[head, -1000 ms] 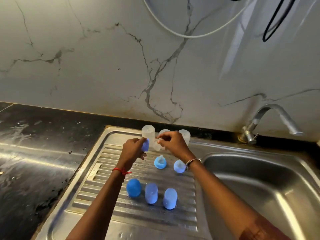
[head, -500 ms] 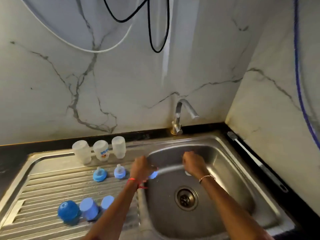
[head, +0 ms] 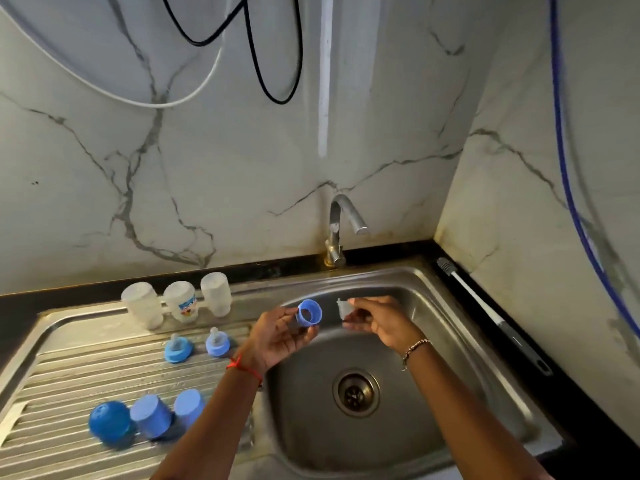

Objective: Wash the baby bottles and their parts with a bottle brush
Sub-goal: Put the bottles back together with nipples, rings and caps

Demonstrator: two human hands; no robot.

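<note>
While you're over the sink (head: pixel 460 344), your left hand (head: pixel 277 337) grips a blue collar ring (head: pixel 309 312), right hand (head: pixel 381 322) pinching a clear teat (head: pixel 343 308).

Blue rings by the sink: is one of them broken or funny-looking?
Not broken, just taken apart. Two blue rings on the drainboard have teats poking up. The third ring, held by the left hand over the sink, is an empty hoop; the right hand pinches a clear teat beside it.

Three bottles (head: pixel 180 301), three caps (head: pixel 150 415), three collars (head: pixel 309 312), three teats (head: pixel 215 336), one brush (head: pixel 485 306).
</note>
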